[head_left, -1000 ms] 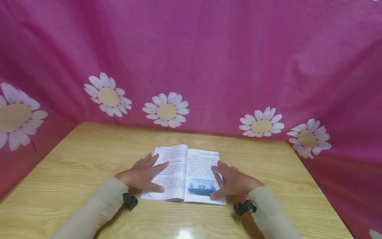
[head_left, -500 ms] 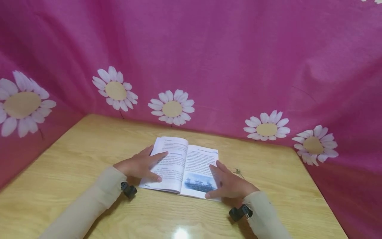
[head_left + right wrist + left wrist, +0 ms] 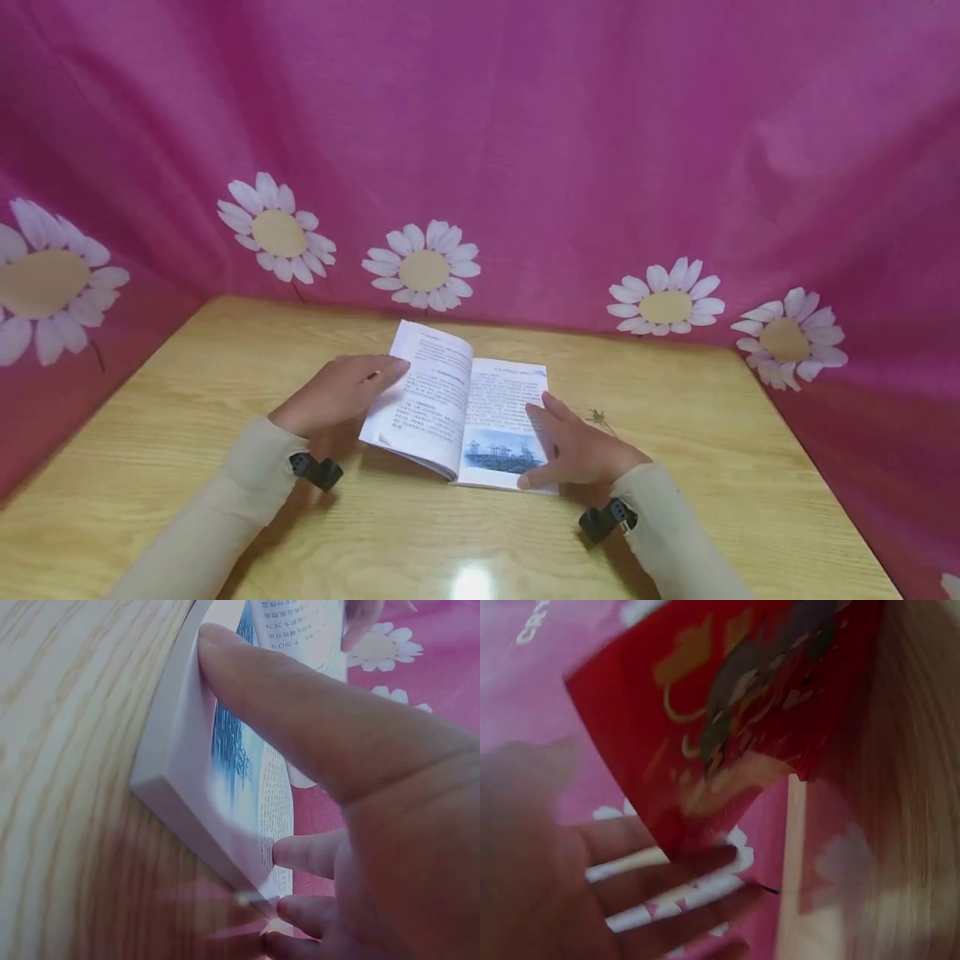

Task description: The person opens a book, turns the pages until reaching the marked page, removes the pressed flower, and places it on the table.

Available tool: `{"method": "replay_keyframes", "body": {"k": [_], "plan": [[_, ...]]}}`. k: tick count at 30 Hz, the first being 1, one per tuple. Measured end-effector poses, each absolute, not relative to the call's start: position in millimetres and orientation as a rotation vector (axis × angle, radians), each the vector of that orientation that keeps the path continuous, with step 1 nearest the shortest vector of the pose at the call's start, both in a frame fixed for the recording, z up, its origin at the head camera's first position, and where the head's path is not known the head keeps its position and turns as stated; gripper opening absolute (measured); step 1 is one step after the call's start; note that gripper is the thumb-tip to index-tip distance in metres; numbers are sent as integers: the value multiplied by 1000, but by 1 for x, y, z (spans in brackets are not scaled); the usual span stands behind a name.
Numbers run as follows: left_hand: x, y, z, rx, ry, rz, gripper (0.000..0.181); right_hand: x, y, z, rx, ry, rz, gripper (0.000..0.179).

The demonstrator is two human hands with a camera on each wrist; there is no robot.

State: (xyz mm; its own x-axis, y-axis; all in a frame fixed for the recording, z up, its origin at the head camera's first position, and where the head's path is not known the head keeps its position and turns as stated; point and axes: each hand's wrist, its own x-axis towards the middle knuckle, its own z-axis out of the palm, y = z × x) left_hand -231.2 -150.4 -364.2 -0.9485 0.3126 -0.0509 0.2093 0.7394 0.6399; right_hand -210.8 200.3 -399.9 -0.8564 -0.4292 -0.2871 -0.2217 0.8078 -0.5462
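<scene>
An open book (image 3: 431,387) lies on the table, its left half raised and tilted. At the raised left edge is my left hand (image 3: 337,392), one finger reaching over the page margin. The left wrist view, blurred, shows the book's red cover (image 3: 727,712) from outside, with straight, spread fingers (image 3: 682,870) right at its lower corner. My right hand (image 3: 581,446) rests on the right page with fingers spread. Its thumb (image 3: 255,664) lies near the page's bottom edge beside a blue picture (image 3: 502,451), and the other fingertips are at the outer edge.
The wooden table (image 3: 420,542) extends on all sides of the book. A pink curtain (image 3: 525,150) with white daisies hangs behind it. A small plant-like sprig (image 3: 597,417) lies just right of the book. A small black camera (image 3: 317,472) is strapped at each wrist.
My left hand has moved from lying on the left page to its outer edge, and that half has risen off the table. My right hand has stayed on the right page.
</scene>
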Motion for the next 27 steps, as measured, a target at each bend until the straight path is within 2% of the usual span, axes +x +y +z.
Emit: {"method": "replay_keyframes", "body": {"k": [3, 11, 18, 20, 27], "plan": [[-237, -147, -361, 423, 2750, 1174, 56, -211, 203, -397, -466, 2604, -702, 114], [-252, -114, -352, 626, 2539, 1486, 37, -210, 202, -397, -492, 2656, -675, 113], [-266, -71, -356, 997, 2495, 1266, 31, -211, 204, -399, -518, 2682, -639, 111], [-267, -60, -357, 1068, 2518, 1135, 34, -211, 205, -399, -524, 2684, -627, 110], [-269, -26, -360, 1178, 2580, 844, 72, -213, 215, -403, -581, 2630, -683, 107]]}}
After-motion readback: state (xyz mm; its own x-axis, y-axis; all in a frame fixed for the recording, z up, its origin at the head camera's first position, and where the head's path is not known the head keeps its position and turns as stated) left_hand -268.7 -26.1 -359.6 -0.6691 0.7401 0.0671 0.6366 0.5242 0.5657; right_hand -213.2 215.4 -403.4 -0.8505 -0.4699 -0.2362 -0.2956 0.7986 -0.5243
